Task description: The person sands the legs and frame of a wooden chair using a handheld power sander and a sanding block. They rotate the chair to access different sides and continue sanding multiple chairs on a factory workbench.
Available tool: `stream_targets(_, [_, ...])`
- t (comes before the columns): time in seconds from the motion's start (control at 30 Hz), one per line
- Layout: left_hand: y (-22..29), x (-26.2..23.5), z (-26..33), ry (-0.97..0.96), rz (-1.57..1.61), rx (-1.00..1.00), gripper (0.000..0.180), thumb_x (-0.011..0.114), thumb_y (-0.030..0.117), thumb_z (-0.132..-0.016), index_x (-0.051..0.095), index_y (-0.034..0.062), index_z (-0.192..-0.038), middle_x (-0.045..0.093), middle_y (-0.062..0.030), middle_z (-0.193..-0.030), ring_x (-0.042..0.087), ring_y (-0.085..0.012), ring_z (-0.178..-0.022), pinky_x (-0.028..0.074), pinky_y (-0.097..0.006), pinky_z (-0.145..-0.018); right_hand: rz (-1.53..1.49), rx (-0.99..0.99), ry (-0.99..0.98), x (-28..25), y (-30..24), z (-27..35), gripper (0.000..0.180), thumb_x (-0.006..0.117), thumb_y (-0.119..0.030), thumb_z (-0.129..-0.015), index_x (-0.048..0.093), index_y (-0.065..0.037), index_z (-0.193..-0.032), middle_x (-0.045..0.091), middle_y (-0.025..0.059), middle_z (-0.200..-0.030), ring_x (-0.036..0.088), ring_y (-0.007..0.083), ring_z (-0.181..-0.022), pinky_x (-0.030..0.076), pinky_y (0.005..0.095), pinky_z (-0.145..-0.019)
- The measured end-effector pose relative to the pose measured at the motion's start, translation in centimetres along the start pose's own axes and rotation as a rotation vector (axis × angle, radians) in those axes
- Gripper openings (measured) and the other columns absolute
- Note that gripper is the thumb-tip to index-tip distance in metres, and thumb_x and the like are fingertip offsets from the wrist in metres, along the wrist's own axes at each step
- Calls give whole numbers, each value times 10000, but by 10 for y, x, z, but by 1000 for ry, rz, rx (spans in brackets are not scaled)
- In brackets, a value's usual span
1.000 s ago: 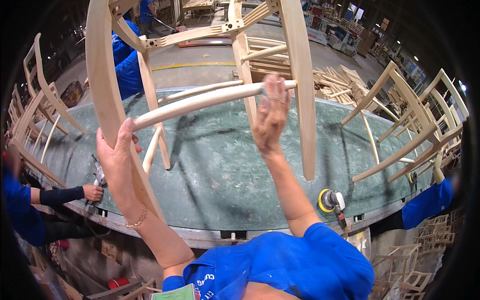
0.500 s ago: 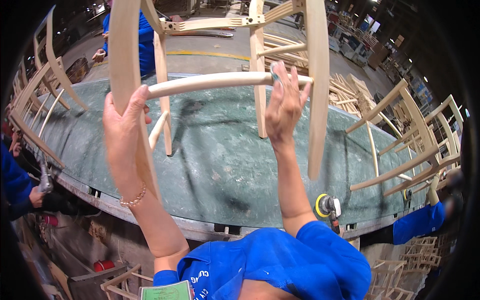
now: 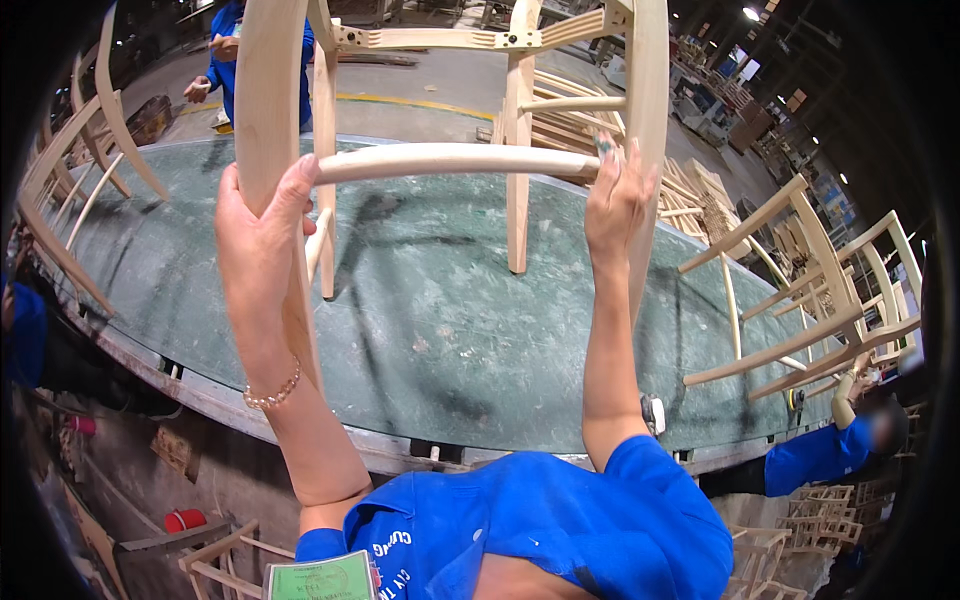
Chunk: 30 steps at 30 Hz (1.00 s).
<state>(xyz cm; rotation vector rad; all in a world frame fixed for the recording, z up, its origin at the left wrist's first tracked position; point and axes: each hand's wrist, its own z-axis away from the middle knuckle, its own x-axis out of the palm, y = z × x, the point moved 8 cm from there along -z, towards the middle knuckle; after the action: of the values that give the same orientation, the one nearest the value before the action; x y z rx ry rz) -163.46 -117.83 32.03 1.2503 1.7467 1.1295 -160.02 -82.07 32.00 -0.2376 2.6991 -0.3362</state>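
One chair frame [image 3: 450, 150] is held up by two hands, the left hand [image 3: 262, 225] and the right hand [image 3: 615, 200]. One green table [image 3: 450, 330] is seen beneath. Two more chair frames, one at right [image 3: 810, 300] and one at left [image 3: 70, 190], are counted. One bracelet [image 3: 272, 392] is worn.

A pale, bare wooden chair frame [image 3: 470, 150] stands on the wide green worktable [image 3: 450, 330]. It has no paint and no seat. Two thin legs at the far side come straight down and touch the green top. A round, smooth rail runs across the near side, from left to right. Two thick, curved posts rise at the near left and near right. The left hand [image 3: 262, 240] wraps around the left post. The right hand [image 3: 615, 200] presses on the right end of the round rail.
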Motion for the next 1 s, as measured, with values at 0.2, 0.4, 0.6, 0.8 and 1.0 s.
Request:
stream_targets(0.2, [-3,-3,-4,-7,31,13,480,733,458,-826,579,42,-1009,561,-10,-706,540,-69,-581,458,-204,-561,-95,-111,74,3,-41,31,365,372,-176,-1004,611,-22,-1233,631,112,-1250,446,335,-1318,134,519,-1173])
stream_targets(0.4, [1,5,-9,-52,48,25,494,751,412,-829,561,-1,-1021,599,-37,-762,571,-60,-602,498,-199,-556,-59,-3,97,11,-13,7,354,385,-158,-1000,603,-25,-1245,626,82,-1268,419,316,-1347,133,516,-1170])
stream_targets(0.6, [1,-1,-10,-14,3,17,482,733,465,-826,575,45,-1002,568,-9,-710,548,-64,-585,459,-213,-557,-74,-117,48,3,-31,26,331,420,-123,-984,598,-13,-1241,635,82,-1249,429,319,-1336,149,494,-1172])
stream_targets(0.8, [-4,-1,-9,-15,21,6,464,731,438,-836,566,42,-1013,567,-11,-700,544,-67,-577,449,-208,-545,-262,-42,143,24,-48,29,359,427,-157,-1004,548,-29,-1317,487,159,-1413,411,308,-1354,286,424,-1152])
stream_targets(1.0, [0,1,-6,-33,19,27,453,723,428,-847,561,39,-1014,560,-12,-695,534,-66,-568,445,-206,-542,-254,-196,275,25,-36,43,413,386,-172,-1014,466,-42,-1398,437,150,-1459,341,296,-1400,199,444,-1185])
